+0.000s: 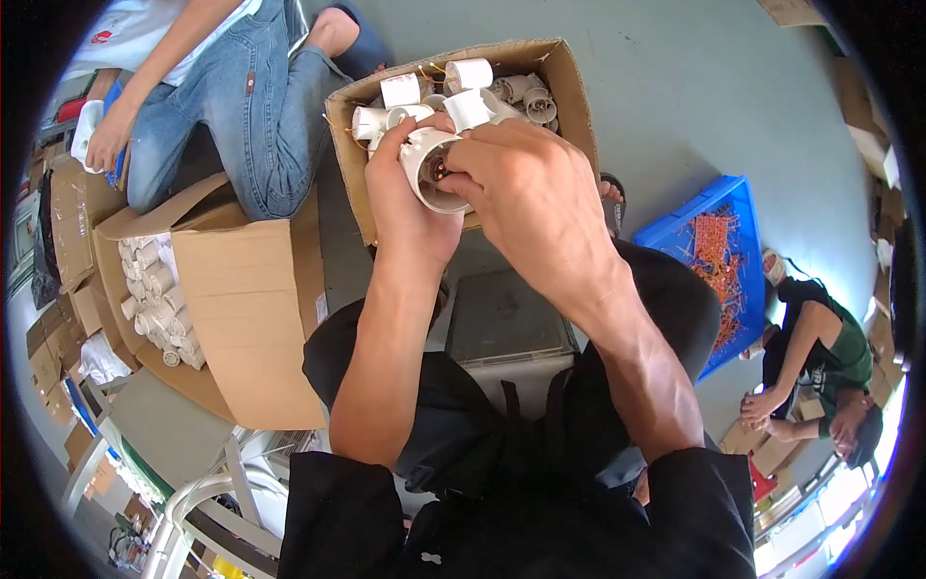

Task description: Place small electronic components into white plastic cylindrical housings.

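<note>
One white cup is gripped by the left hand; the right hand has fingers inside, their closure indeterminable.

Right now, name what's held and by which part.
The left hand holds a white cylinder by its outer wall; the right hand reaches into its open end, its grip there unclear.

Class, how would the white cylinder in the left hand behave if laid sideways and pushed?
The white cylinder would probably roll, its wall being rounded. It seems light for its size, looking hollow. Likely stiff too: its rim looks round in the left hand.
</note>
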Demonstrator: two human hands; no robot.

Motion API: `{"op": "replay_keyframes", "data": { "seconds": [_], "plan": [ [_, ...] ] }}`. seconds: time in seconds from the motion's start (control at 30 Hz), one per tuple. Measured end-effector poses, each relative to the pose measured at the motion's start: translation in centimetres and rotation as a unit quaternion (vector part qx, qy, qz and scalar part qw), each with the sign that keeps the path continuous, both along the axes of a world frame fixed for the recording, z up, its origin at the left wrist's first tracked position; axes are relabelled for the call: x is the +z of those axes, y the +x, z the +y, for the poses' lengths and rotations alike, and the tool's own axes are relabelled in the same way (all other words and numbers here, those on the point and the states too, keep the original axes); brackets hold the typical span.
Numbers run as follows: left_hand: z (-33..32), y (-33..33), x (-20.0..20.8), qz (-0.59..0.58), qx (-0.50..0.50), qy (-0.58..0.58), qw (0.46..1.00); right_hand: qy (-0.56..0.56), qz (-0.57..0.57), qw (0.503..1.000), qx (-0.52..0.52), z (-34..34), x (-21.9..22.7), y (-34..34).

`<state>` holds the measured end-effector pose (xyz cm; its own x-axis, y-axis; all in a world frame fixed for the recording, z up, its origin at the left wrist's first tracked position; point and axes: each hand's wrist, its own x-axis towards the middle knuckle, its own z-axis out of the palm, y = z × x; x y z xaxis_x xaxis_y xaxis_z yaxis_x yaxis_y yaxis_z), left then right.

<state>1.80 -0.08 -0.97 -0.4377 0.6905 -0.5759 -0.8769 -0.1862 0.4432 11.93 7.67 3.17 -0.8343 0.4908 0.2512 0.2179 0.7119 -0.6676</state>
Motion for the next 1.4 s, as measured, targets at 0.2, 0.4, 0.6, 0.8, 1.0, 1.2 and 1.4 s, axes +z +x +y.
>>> {"op": "replay_keyframes", "data": {
  "seconds": [0.2,0.4,0.6,0.8,1.0,1.2,1.4],
  "plan": [
    [-0.5,-0.4,-0.1,0.045,-0.004,-0.013,0.999,0.007,0.005,1.000,0.020,-0.3,-0.6,-0.1],
    [-0.9,-1.1,0.2,-0.022,-0.019,-0.056,0.998,0.022,0.016,0.999,0.045,-0.6,-0.5,-0.4],
    [-0.9,-0.6,0.0,-0.013,0.000,-0.067,0.998,0.002,0.001,1.000,0.029,-0.8,0.0,-0.3],
    [-1.1,-1.5,0.3,-0.045,-0.045,0.045,0.997,-0.018,-0.015,1.000,-0.003,-1.1,0.7,-0.3],
    [-0.4,-1.4,0.8,-0.046,-0.025,-0.017,0.999,-0.002,-0.014,1.000,-0.015,-0.7,1.1,-0.2],
    [-0.6,-1.2,1.6,-0.029,-0.056,0.013,0.998,-0.091,-0.032,0.995,-0.034,-0.7,0.4,-0.2],
    [-1.0,-1.4,1.0,-0.021,-0.044,0.033,0.998,0.009,-0.002,1.000,-0.010,-0.8,0.1,-0.4]
  ]
}}
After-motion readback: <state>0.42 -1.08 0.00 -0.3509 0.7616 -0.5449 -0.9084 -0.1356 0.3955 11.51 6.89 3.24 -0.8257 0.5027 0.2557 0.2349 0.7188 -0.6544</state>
